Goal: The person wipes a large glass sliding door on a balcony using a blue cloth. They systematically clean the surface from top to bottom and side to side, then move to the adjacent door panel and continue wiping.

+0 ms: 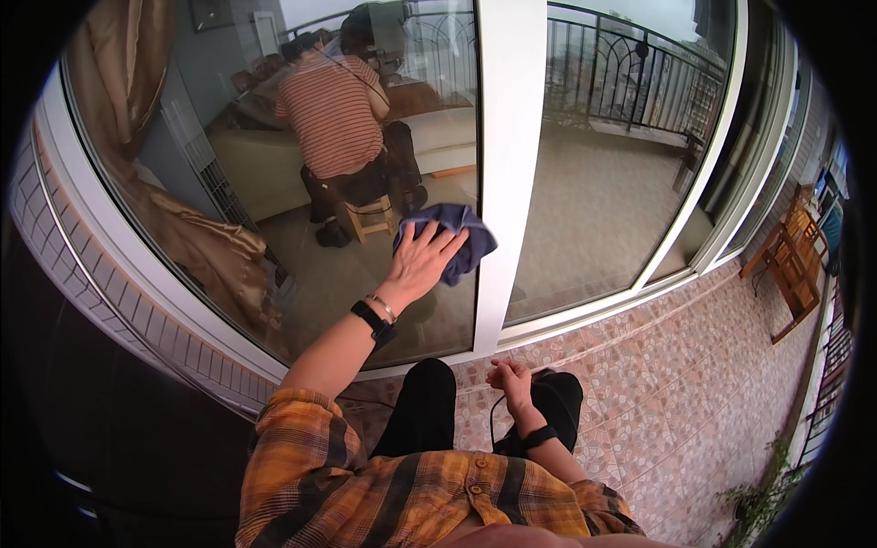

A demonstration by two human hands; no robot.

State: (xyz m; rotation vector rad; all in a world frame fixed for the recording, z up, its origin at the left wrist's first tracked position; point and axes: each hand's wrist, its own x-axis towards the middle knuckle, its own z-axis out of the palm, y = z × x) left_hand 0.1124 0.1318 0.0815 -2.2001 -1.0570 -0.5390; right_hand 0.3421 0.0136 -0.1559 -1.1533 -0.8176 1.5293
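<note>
My left hand (426, 259) presses a dark blue cloth (473, 240) flat against the glass pane (438, 322) of a sliding door, fingers spread over it. The cloth's right edge overlaps the white door frame (508, 171). A black strap and a bracelet circle my left wrist. Over my right knee, my right hand (512, 380) hangs with its fingers loosely curled and nothing visible in them. It wears a black wristband (539, 437), and a thin black cable (492, 418) loops beside it.
Behind the glass, a person in a striped shirt (332, 116) sits on a wooden stool (370, 219). A gold curtain (199, 226) hangs inside at left. A second glass panel (596, 205) reflects a balcony railing. A wooden chair (788, 274) stands right on the patterned tile floor (685, 370); a plant (760, 490) is lower right.
</note>
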